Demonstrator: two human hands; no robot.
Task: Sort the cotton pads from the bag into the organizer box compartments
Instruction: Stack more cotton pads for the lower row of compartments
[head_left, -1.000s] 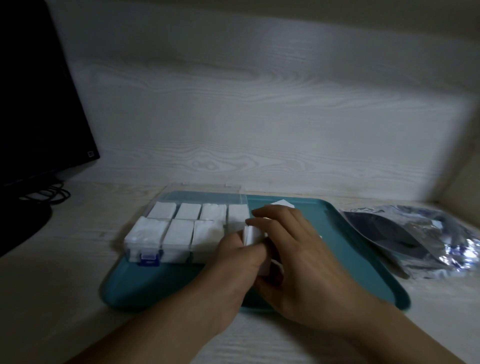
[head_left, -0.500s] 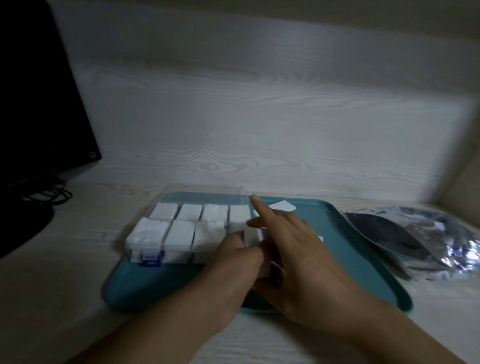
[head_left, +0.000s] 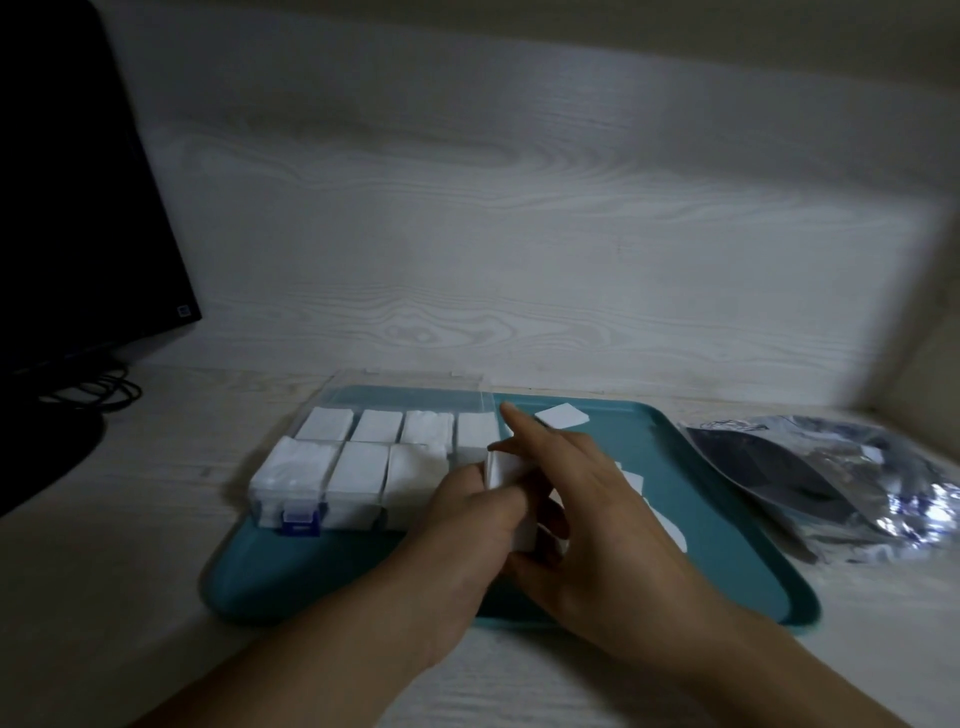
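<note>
A clear organizer box with a blue latch stands on the left half of a teal tray; its visible compartments are filled with white cotton pads. Both hands meet over the box's near right corner around a small stack of pads. My left hand grips the stack from the left. My right hand holds it from the right, its index finger stretched out toward the box's far right compartment. One loose pad lies at the tray's back, and more loose pads show beside my right hand.
A crumpled silvery bag lies on the desk right of the tray. A dark monitor with cables stands at the left. A pale wood-grain wall closes the back.
My right index finger, curled over the stack a second ago, now points straight toward the box. Both hands otherwise stay in place around the pads.
</note>
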